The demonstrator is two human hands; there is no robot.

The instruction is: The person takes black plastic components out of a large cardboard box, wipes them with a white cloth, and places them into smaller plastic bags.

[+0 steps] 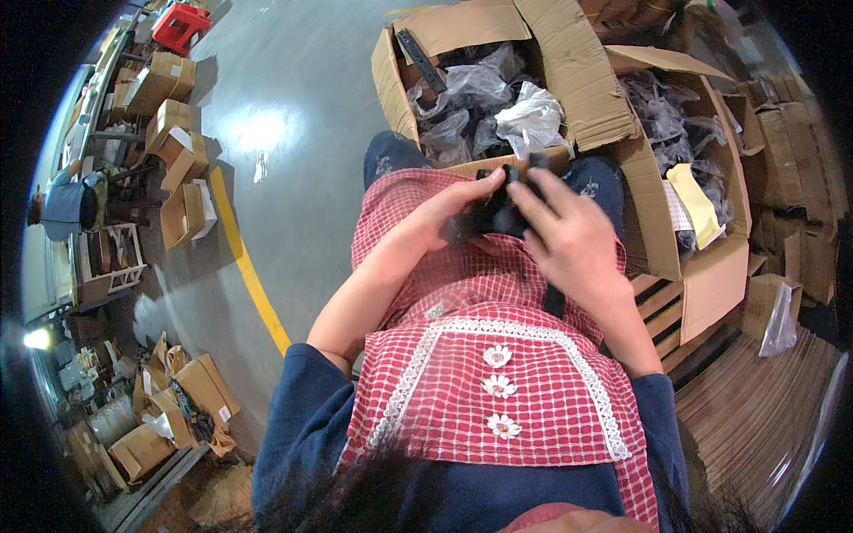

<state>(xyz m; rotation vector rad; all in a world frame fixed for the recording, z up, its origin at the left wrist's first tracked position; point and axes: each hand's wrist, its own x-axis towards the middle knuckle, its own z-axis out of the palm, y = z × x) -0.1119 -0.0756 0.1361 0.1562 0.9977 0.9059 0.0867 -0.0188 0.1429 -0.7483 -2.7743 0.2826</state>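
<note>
Above my lap, over a red checked apron [480,293], my left hand [449,209] is closed round a small black part [491,202]. Its exact kind does not show, as fingers and blur cover much of it. My right hand [569,226] is close against the part's right side, fingers bent toward it. Motion smears those fingertips, and whether they grip anything is unclear. Just beyond both hands stands an open cardboard box [582,71] with clear plastic bags [471,84], dark pieces, a white bag [530,118] and a long black strip [420,60] inside.
To the right, a second open carton [711,302] holds bagged parts and a yellow sheet [696,204], near a wooden pallet [657,311]. Flattened cardboard [755,426] is stacked beside it. Left, beyond a yellow floor line [244,258], are small boxes [182,213] and a red plastic item [180,27].
</note>
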